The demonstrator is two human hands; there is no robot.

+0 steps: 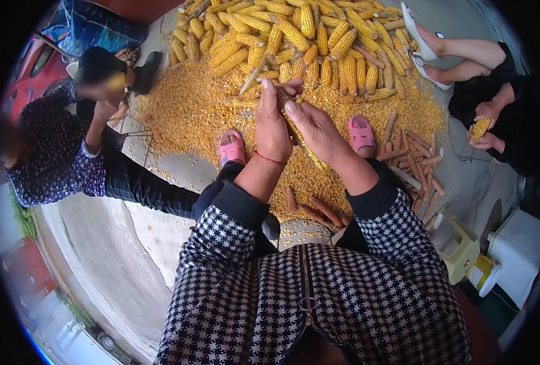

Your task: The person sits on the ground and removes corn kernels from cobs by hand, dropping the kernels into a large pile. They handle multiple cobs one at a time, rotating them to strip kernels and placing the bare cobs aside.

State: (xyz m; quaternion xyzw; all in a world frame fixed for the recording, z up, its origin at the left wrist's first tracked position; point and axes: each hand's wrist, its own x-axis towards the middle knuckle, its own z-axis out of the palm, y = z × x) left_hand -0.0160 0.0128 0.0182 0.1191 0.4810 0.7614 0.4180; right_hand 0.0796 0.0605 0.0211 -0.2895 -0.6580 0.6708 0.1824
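Between my two hands is a partly shelled corn cob (303,145), slanting from upper left to lower right, with a row of yellow kernels still on it and bare cob showing at its top. My left hand (272,123) wraps it from the left, thumb pointing up. My right hand (318,127) grips it from the right, thumb pressed near a loose kernel. Beneath them a wide layer of loose corn kernels (188,105) covers the ground. Beyond my fingers lies a large heap of yellow corn ears (293,36).
Bare cobs (416,157) are piled at the right, others (325,212) lie near my feet. A person (60,137) sits left; another person (503,105) at right holds an ear. A pale green stool (457,246) and a white box (519,255) stand lower right.
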